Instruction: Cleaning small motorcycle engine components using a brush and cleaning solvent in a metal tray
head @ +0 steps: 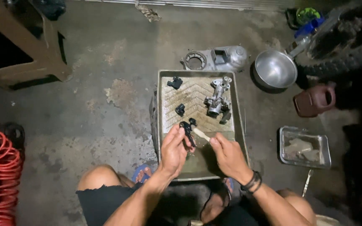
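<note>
My left hand (173, 150) grips a small black part (187, 127) over the near end of a rectangular metal tray (238, 121). In my right hand (228, 155) is a pale-handled brush (201, 134), its tip touching that black part. A grey metal carburettor body (218, 99) lies in the tray's far right. Two more small black parts (175, 82) (180, 109) rest on the ridged tray floor at the left.
A grey engine cover (221, 58) lies beyond the tray. A metal pan (274, 69), a dark red jug (314, 100) and a small metal tray (305, 146) stand at right beside a tyre (340, 54). A brown stool (26, 50) and a red coiled hose (1, 167) are at left.
</note>
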